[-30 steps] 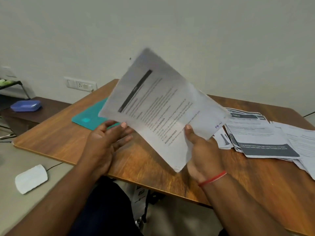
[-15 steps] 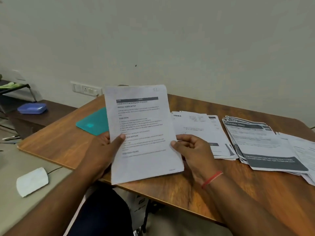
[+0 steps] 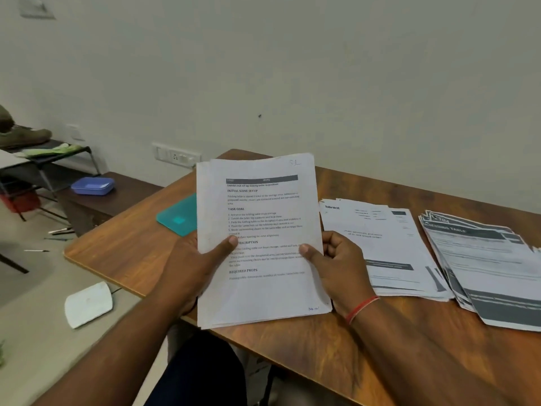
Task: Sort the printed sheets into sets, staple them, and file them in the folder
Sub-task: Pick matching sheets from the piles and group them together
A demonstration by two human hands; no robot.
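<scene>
Sheet set [image 3: 263,244] upright at frame centre over the desk [image 3: 322,347] near edge, left hand [image 3: 193,268] and right hand [image 3: 336,265] pinching its side edges with thumbs on front, two paper piles [image 3: 392,247] right of centre, teal folder [image 3: 178,215] behind at left.

Our left hand [image 3: 191,268] and right hand [image 3: 339,266] side by side, forearms reaching forward, thumbs pinching the front of a white printed paper stack [image 3: 263,297], fingers behind.
</scene>
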